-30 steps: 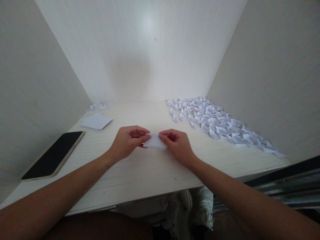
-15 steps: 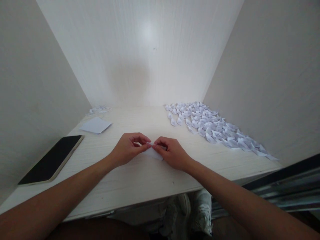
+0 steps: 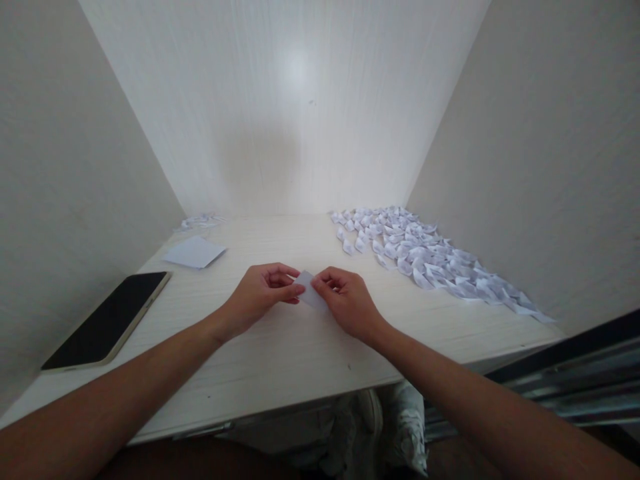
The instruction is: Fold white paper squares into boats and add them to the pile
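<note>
A small white paper slip [image 3: 309,293] sits pinched between the left hand [image 3: 260,293] and the right hand [image 3: 347,303], just above the bench [image 3: 300,360] near its middle; each grip is narrow, thumb against forefinger on one end of the slip. It looks very light, thin and limp, easily creased or torn, so edges and corners are the places to hold. At two o'clock lies a heap of folded paper pieces [image 3: 425,257]; at ten o'clock, a flat sheet [image 3: 194,252] and a phone [image 3: 107,319].

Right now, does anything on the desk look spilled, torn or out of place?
Nothing stands out. The left hand and right hand pinch a small white paper slip between them. The folded white paper pieces lie in a loose heap at right; the black phone lies flat at left.
</note>
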A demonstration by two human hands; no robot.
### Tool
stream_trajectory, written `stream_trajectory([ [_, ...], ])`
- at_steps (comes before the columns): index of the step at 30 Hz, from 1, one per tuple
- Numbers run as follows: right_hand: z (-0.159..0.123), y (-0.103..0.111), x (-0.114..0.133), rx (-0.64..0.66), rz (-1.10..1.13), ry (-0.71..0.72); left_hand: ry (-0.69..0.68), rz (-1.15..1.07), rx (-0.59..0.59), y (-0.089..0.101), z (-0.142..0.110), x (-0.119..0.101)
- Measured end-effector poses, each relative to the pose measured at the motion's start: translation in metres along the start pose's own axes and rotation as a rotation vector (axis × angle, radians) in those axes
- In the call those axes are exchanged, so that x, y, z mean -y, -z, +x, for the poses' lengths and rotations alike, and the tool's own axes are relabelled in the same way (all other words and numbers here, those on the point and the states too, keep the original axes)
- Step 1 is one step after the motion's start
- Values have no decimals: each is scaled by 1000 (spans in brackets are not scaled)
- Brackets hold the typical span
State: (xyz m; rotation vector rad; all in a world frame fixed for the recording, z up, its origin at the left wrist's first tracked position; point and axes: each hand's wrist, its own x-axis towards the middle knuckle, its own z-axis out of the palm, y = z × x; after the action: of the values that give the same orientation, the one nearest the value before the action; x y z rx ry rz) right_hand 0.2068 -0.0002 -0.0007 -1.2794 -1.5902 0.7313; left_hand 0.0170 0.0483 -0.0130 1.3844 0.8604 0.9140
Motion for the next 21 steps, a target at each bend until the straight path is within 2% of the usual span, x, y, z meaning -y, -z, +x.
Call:
stream_trajectory([
  [7, 0, 0, 7, -57, 4, -9, 42, -36, -10, 6, 2, -4],
  [14, 2, 2, 8, -48, 8, -63, 112, -35, 60, 11, 3, -5],
  [21, 0, 3, 11, -64, -50, -43, -10, 0, 72, 8, 1, -10],
])
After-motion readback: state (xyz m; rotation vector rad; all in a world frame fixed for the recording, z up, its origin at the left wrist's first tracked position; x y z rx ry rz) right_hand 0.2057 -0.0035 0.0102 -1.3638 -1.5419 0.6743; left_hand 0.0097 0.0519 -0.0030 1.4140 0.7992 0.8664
